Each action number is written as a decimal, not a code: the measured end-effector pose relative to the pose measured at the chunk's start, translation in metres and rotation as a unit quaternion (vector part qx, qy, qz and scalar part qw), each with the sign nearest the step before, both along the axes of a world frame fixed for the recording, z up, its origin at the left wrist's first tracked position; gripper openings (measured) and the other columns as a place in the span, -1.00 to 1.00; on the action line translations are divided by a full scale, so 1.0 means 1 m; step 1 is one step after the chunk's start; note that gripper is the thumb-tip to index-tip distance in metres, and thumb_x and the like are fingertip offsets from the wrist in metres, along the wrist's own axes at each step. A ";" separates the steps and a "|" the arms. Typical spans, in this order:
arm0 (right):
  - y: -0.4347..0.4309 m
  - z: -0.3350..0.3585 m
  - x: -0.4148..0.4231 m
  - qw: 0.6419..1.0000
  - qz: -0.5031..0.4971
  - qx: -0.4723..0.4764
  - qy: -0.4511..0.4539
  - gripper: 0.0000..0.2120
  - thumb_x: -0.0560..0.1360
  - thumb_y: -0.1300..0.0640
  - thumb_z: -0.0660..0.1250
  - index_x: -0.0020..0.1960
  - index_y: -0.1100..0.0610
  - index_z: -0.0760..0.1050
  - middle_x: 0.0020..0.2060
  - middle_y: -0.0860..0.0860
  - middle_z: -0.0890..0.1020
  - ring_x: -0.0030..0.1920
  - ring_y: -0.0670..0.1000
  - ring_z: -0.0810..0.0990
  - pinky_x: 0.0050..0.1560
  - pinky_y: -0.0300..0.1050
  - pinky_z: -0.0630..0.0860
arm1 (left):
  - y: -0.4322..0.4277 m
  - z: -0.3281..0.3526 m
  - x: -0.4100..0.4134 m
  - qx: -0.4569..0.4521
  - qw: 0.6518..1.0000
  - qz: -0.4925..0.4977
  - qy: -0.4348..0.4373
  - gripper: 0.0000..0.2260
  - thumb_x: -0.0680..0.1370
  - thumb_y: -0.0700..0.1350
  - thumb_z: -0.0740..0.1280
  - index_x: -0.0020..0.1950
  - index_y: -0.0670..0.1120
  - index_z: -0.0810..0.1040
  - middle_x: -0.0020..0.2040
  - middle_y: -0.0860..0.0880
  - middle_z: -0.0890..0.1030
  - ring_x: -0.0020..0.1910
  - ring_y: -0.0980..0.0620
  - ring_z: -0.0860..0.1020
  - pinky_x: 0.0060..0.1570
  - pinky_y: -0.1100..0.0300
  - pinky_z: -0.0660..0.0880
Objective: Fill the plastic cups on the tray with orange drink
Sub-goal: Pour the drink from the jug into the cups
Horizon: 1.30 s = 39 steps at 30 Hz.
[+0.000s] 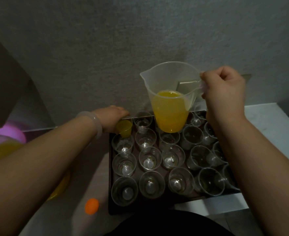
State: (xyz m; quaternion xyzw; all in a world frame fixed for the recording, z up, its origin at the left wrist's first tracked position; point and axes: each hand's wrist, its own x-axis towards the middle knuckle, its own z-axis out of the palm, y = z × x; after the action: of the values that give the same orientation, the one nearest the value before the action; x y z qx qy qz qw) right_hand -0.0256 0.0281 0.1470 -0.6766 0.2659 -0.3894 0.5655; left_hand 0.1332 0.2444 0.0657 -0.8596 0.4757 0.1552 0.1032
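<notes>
A dark tray [110, 176] carries several clear plastic cups [150, 158] that hold no drink. At the tray's far left corner my left hand [112, 117] grips a cup full of orange drink [124, 128]. My right hand [224, 89] grips the handle of a clear plastic jug [170, 99], about half full of orange drink. The jug hangs upright above the tray's back rows, its spout pointing left.
A grey wall rises right behind the tray. The white table top [274, 123] extends to the right. On the left are a pink lid [15, 136], a container of orange drink [2, 150] partly hidden by my left arm, and a small orange ball [91, 206].
</notes>
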 end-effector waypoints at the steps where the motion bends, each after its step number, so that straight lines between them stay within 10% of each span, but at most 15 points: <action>1: 0.000 0.000 -0.001 1.000 -0.001 0.000 0.001 -0.75 0.31 0.11 0.34 -0.43 0.02 0.29 -0.44 0.06 0.36 -0.36 0.02 0.33 -0.32 -0.05 0.34 | -0.001 0.000 0.000 0.002 1.000 -0.001 0.001 -0.39 0.44 0.00 0.45 0.42 -0.06 0.32 0.33 -0.08 0.43 0.29 -0.10 0.41 0.28 0.09 0.34; 39: -0.028 -0.002 -0.008 1.000 -0.009 0.014 0.001 -0.75 0.30 0.06 0.35 -0.44 0.01 0.31 -0.44 0.03 0.38 -0.35 0.02 0.36 -0.30 -0.03 0.37 | -0.015 0.021 -0.004 -0.078 0.994 0.076 0.022 -0.41 0.54 -0.09 0.34 0.52 -0.04 0.19 0.47 -0.09 0.31 0.42 -0.05 0.30 0.33 0.20 0.22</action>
State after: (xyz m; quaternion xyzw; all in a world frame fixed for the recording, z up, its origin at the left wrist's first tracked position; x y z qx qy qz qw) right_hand -0.0338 -0.0003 0.1446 -0.6667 0.2778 -0.3899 0.5713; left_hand 0.1295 0.2298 0.0869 -0.8952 0.4217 0.1437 0.0131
